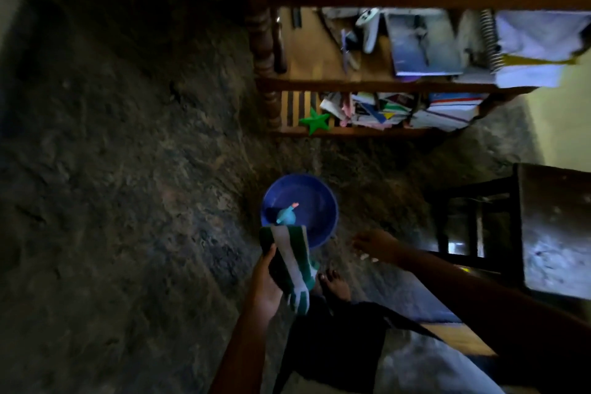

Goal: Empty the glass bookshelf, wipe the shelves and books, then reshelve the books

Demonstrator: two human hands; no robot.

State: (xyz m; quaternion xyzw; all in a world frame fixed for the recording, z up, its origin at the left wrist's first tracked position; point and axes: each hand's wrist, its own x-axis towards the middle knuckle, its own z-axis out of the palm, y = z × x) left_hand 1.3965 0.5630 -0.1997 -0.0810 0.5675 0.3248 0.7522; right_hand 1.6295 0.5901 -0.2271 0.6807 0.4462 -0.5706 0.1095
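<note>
1. Head view: the left hand (267, 285) grips a striped cloth (292, 261); the right hand (372, 241) hangs empty, fingers loosely spread. Just ahead of both sits a blue basin (323, 201) holding a spray bottle (285, 214).
2. Farther ahead, the bookshelf (351, 85) is full of books (447, 110); emptying looks not yet begun, so the next move likely calls for reaching forward.

wooden bookshelf (367, 85) still loaded: books (425, 41) stacked flat on middle shelf, more (444, 110) piled on bottom; green-white striped cloth (295, 262) hanging folded.
</note>
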